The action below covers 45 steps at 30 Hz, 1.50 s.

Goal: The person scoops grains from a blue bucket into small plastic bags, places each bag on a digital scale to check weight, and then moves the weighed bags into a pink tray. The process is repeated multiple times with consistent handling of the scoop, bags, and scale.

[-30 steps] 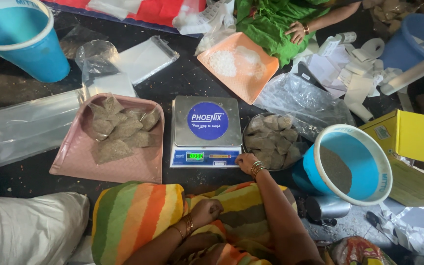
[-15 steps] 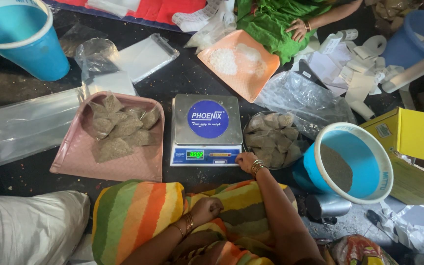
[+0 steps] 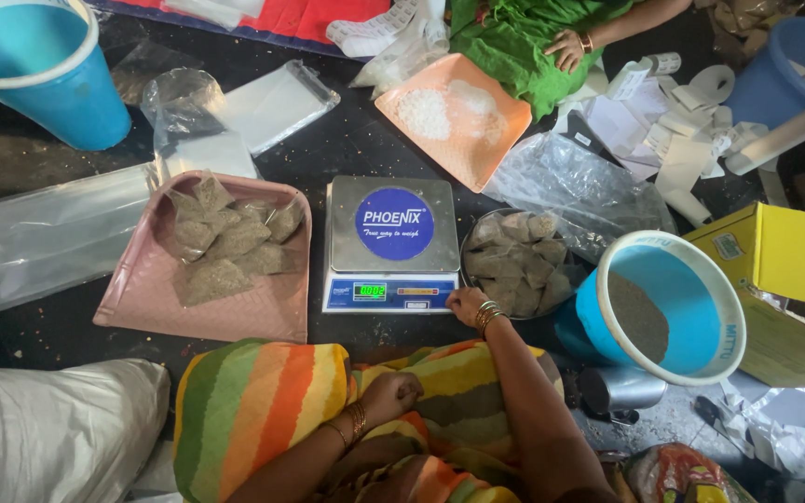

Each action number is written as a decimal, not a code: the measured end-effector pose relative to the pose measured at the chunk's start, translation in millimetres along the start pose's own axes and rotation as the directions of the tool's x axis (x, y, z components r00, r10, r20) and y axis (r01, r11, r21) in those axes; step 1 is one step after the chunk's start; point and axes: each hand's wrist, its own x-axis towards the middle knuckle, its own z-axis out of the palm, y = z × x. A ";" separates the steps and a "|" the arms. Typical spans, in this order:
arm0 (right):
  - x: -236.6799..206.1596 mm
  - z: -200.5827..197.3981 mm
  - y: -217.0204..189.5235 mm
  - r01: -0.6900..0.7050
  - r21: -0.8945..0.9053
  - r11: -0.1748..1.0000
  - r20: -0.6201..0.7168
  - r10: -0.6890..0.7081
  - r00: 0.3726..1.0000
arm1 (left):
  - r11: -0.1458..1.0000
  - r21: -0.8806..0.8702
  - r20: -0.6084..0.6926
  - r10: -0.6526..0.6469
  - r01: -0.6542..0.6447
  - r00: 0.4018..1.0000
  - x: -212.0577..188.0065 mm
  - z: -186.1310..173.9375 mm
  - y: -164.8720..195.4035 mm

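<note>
A small digital scale (image 3: 391, 244) with a steel platform and a blue round sticker sits on the dark floor in front of me. My right hand (image 3: 466, 305), wearing bangles, rests at the scale's front right corner, fingertips touching its edge, holding nothing. My left hand (image 3: 390, 396) lies curled on my striped lap, empty. Left of the scale, a pink tray (image 3: 151, 298) holds several filled clear packets (image 3: 225, 240). To its right, a round metal dish (image 3: 470, 279) holds more packets (image 3: 517, 261).
A blue bucket (image 3: 691, 270) part full of dark grain stands at right beside a yellow box (image 3: 775, 251). An orange tray (image 3: 496, 144) with white powder, clear plastic bags (image 3: 58, 228), another blue bucket (image 3: 53, 74), and another person's hand (image 3: 568, 48) on green cloth lie beyond.
</note>
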 end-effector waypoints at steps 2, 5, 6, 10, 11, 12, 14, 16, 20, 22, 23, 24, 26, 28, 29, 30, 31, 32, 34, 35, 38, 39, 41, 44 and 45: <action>0.0 -0.4 0.2 0.005 -0.006 1.000 -0.005 -0.005 1.000 | 1.000 0.000 -0.006 0.004 -0.004 1.000 0.6 0.6 -0.7; 1.5 1.1 1.8 0.021 -0.011 1.000 -0.010 -0.021 1.000 | 1.000 -0.013 -0.018 0.023 -0.023 1.000 1.6 2.1 -3.0; 2.3 1.6 2.7 0.031 -0.011 0.999 -0.018 -0.032 0.999 | 1.000 -0.021 -0.012 0.015 -0.016 1.000 2.2 2.2 -3.7; 3.4 5.6 5.2 0.068 -0.012 0.998 -0.034 -0.069 0.997 | 0.999 -0.040 -0.025 0.035 -0.036 0.999 0.7 3.5 -6.1; 3.5 6.0 5.5 0.075 -0.011 0.997 -0.036 -0.076 0.996 | 0.999 -0.033 -0.018 0.020 -0.020 1.000 0.5 3.4 -6.1; 3.7 6.2 5.7 0.073 -0.013 0.997 -0.033 -0.073 0.997 | 1.000 -0.025 -0.012 0.004 -0.005 1.000 0.2 3.2 -6.0; 3.9 6.2 5.6 0.068 -0.017 0.998 -0.025 -0.069 0.997 | 1.000 -0.004 -0.009 0.003 -0.003 1.000 0.4 2.4 -5.4; 4.3 6.8 5.3 0.074 -0.021 0.997 -0.029 -0.075 0.997 | 0.999 0.019 -0.014 0.030 -0.029 0.999 0.1 1.9 -4.7; 5.1 7.8 6.4 0.070 -0.018 0.997 -0.005 -0.070 0.998 | 1.000 0.011 -0.022 0.023 -0.023 0.999 -0.9 2.2 -2.9; 5.5 7.6 7.5 0.089 -0.024 0.996 -0.007 -0.089 0.996 | 1.000 -0.004 -0.024 0.010 -0.010 1.000 -0.9 2.5 -1.7; 5.8 7.2 7.8 0.098 -0.027 0.995 -0.011 -0.099 0.995 | 1.000 -0.004 -0.022 0.015 -0.015 1.000 -0.7 2.1 -1.4; 5.8 6.9 8.0 0.098 -0.026 0.995 -0.011 -0.098 0.995 | 1.000 -0.003 -0.020 0.020 -0.020 1.000 -0.5 1.7 -1.0; 5.4 6.2 7.9 0.098 -0.025 0.995 -0.012 -0.098 0.995 | 1.000 -0.001 -0.020 0.022 -0.023 1.000 -0.2 1.3 -0.6; 4.7 5.9 7.2 0.085 -0.017 0.996 -0.008 -0.085 0.996 | 1.000 0.001 -0.024 0.017 -0.017 1.000 -0.1 1.3 -0.8; 4.2 5.7 6.8 0.079 -0.013 0.997 -0.006 -0.079 0.997 | 1.000 -0.009 -0.021 0.018 -0.019 1.000 0.0 1.2 -1.0; 4.0 6.4 6.2 0.074 -0.007 0.997 -0.006 -0.074 0.997 | 1.000 -0.020 -0.018 0.018 -0.019 1.000 -0.6 1.0 -2.0; 3.7 6.9 6.1 0.069 -0.002 0.998 -0.004 -0.069 0.998 | 0.999 -0.033 -0.015 0.017 -0.018 1.000 -1.2 1.4 -2.8; 3.6 7.5 6.1 0.063 0.004 0.998 -0.001 -0.063 0.998 | 0.999 -0.032 -0.013 0.015 -0.016 1.000 -1.4 1.8 -3.6; 4.2 8.5 6.9 0.076 -0.016 0.997 0.007 -0.076 0.997 | 0.999 -0.032 -0.009 0.011 -0.012 1.000 -1.2 2.5 -5.3; 4.9 8.8 7.7 0.083 -0.026 0.996 0.011 -0.083 0.997 | 0.999 -0.029 -0.016 0.023 -0.023 1.000 -0.9 2.9 -6.0; 7.3 9.9 10.9 0.089 -0.024 0.996 0.020 -0.089 0.996 | 0.996 -0.027 -0.048 0.080 -0.081 0.996 -0.8 4.5 -7.2; 7.9 10.3 12.0 0.097 -0.018 0.995 0.018 -0.097 0.995 | 0.993 -0.029 -0.066 0.114 -0.116 0.991 -0.2 4.5 -7.2; 8.7 11.1 13.8 0.114 -0.007 0.993 0.015 -0.114 0.993 | 0.993 -0.039 -0.070 0.112 -0.115 0.991 -0.9 5.2 -6.5; 9.2 12.7 15.1 0.123 0.020 0.992 -0.001 -0.123 0.992 | 0.998 -0.035 -0.040 0.042 -0.043 0.998 -1.4 4.2 -4.6; 9.5 13.3 15.3 0.109 0.026 0.994 0.002 -0.109 0.994 | 0.999 -0.014 -0.042 0.045 -0.046 0.998 -1.5 3.5 -3.7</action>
